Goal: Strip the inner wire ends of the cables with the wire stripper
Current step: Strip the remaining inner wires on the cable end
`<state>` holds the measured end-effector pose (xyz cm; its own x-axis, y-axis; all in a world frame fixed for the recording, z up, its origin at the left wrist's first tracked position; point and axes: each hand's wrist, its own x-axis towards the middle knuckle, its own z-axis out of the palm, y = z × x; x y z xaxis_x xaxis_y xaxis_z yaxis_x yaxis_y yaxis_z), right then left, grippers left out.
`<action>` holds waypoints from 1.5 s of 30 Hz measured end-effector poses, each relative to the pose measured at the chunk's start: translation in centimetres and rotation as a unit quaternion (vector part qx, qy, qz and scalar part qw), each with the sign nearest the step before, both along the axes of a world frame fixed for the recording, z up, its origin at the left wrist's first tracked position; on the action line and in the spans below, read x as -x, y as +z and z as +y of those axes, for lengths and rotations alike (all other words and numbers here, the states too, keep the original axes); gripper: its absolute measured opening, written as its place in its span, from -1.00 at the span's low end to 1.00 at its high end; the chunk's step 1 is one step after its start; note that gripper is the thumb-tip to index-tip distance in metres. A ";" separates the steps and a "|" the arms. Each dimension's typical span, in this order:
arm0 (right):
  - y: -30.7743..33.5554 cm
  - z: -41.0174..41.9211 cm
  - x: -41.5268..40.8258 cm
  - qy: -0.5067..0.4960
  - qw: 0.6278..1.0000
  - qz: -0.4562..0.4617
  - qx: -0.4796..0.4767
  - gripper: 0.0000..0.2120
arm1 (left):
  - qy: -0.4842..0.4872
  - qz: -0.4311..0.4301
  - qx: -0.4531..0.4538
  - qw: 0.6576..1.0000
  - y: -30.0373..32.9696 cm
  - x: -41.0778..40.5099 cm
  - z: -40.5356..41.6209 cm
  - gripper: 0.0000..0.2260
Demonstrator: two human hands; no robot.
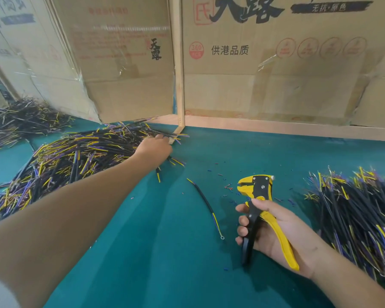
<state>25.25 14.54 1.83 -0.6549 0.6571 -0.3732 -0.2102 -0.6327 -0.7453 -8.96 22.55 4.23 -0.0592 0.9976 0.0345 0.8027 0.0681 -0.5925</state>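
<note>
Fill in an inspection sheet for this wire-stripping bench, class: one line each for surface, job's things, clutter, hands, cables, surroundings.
Surface: green mat.
Job's things: wire stripper; loose cable on the mat.
Clutter: insulation scraps near the stripper's head.
Hands: left hand reaches into the left cable pile; right hand grips the stripper's handles.
Cables: another pile at right, one far left.
Surroundings: cardboard boxes, wooden frame.

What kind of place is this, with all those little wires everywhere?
Probably a small workshop bench for cable assembly. Big piles of cut cables lie on a green table, the right hand holds a wire stripper, and flattened cardboard boxes wall the bench.
</note>
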 end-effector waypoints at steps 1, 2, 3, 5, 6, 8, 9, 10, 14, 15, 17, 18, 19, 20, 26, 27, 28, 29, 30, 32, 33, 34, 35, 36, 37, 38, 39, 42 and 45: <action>0.0 0.0 0.1 -0.001 1.000 -0.001 0.001 -0.63 | -0.008 0.017 0.001 1.000 0.2 -0.2 0.3 -0.72; 0.0 0.0 0.1 -0.003 1.000 -0.003 0.001 -0.62 | -0.013 0.021 0.004 1.000 0.5 -0.4 0.5 -0.73; 0.1 0.0 0.1 -0.005 1.000 -0.004 0.000 -0.63 | -0.014 0.024 0.008 1.000 0.7 -0.6 0.5 -0.74; 0.2 -0.1 0.1 -0.006 1.000 -0.006 0.000 -0.65 | -0.021 0.041 0.009 0.999 1.3 -0.8 0.1 -0.76; 0.2 -0.2 0.1 -0.005 1.000 -0.007 0.000 -0.66 | -0.029 0.043 0.003 0.999 1.7 -0.8 -0.2 -0.79; 0.3 -0.2 0.0 -0.005 1.000 -0.006 -0.003 -0.67 | -0.038 0.010 -0.030 0.999 2.7 -1.0 -1.2 -0.83; 0.3 -0.2 0.0 -0.004 1.000 -0.007 -0.003 -0.67 | -0.042 -0.050 -0.072 0.995 3.3 -1.2 -2.0 -0.85; 0.3 -0.2 0.0 -0.004 1.000 -0.007 -0.003 -0.66 | -0.049 -0.145 -0.125 0.980 3.7 -1.7 -3.0 -0.88; 0.0 0.0 0.1 -0.010 1.000 0.002 -0.001 -0.65 | -0.075 -0.732 -0.162 0.658 3.8 -6.6 -8.8 -0.80; -0.1 0.0 0.1 -0.010 1.000 0.004 0.001 -0.64 | -0.072 -0.804 -0.122 0.577 3.5 -8.0 -10.2 -0.82; -0.2 0.1 0.1 -0.004 1.000 0.005 0.001 -0.63 | -0.072 -0.847 -0.084 0.519 2.4 -10.3 -12.2 -0.87; -0.4 0.2 0.0 -0.002 1.000 0.005 0.000 -0.62 | -0.073 -0.854 -0.080 0.508 1.9 -11.2 -12.7 -0.88; -0.5 0.3 0.0 0.001 1.000 0.004 -0.001 -0.62 | -0.072 -0.863 -0.082 0.493 1.4 -11.9 -13.0 -0.88; -0.7 0.4 0.0 0.004 1.000 0.005 -0.001 -0.62 | -0.069 -0.873 -0.088 0.475 0.9 -12.3 -13.1 -0.86; -1.4 1.1 0.2 0.004 1.000 -0.002 0.002 -0.62 | -0.079 -0.890 -0.097 0.439 -0.7 -14.1 -13.3 -0.79; -1.4 1.1 0.1 0.008 1.000 0.002 -0.001 -0.63 | -0.075 -0.896 -0.095 0.427 -0.7 -14.2 -13.4 -0.79; -1.6 1.1 0.1 0.012 1.000 0.008 -0.003 -0.63 | -0.064 -0.904 -0.094 0.412 -0.8 -14.3 -13.5 -0.80; -1.7 1.1 0.0 0.017 1.000 0.011 -0.006 -0.64 | -0.053 -0.911 -0.093 0.398 -0.8 -14.3 -13.6 -0.82; -1.7 1.1 -0.1 0.020 1.000 0.013 -0.009 -0.64 | -0.045 -0.917 -0.093 0.386 -0.8 -14.4 -13.7 -0.84; -1.7 1.2 0.0 0.022 1.000 0.008 -0.009 -0.62 | -0.036 -0.924 -0.092 0.370 -0.9 -14.3 -13.7 -0.87; -1.7 1.3 0.0 0.021 1.000 0.005 -0.008 -0.60 | -0.034 -0.927 -0.092 0.362 -0.9 -14.1 -13.7 -0.88; -1.7 1.3 0.1 0.019 1.000 0.003 -0.007 -0.59 | -0.031 -0.931 -0.092 0.353 -0.8 -14.0 -13.6 -0.87; -1.7 1.3 0.1 0.018 1.000 0.002 -0.007 -0.59 | -0.028 -0.935 -0.091 0.341 -0.7 -14.0 -13.6 -0.85; -1.7 1.3 0.0 0.019 1.000 0.004 -0.008 -0.60 | -0.026 -0.939 -0.090 0.330 -0.7 -13.9 -13.6 -0.83; -1.7 1.2 0.0 0.021 1.000 0.009 -0.008 -0.61 | -0.024 -0.943 -0.088 0.320 -0.6 -13.9 -13.6 -0.81; -1.6 1.1 0.0 0.021 1.000 0.013 -0.008 -0.62 | -0.025 -0.946 -0.088 0.312 -0.6 -13.8 -13.6 -0.79; -1.6 1.1 0.0 0.021 1.000 0.015 -0.009 -0.63 | -0.026 -0.947 -0.087 0.306 -0.6 -13.7 -13.6 -0.78; -1.4 1.0 0.0 0.018 1.000 0.008 -0.010 -0.63 | -0.028 -0.950 -0.090 0.298 -0.6 -13.4 -13.5 -0.78; -1.3 1.0 0.0 0.016 1.000 0.002 -0.012 -0.61 | -0.022 -0.951 -0.103 0.290 -0.6 -13.5 -13.4 -0.81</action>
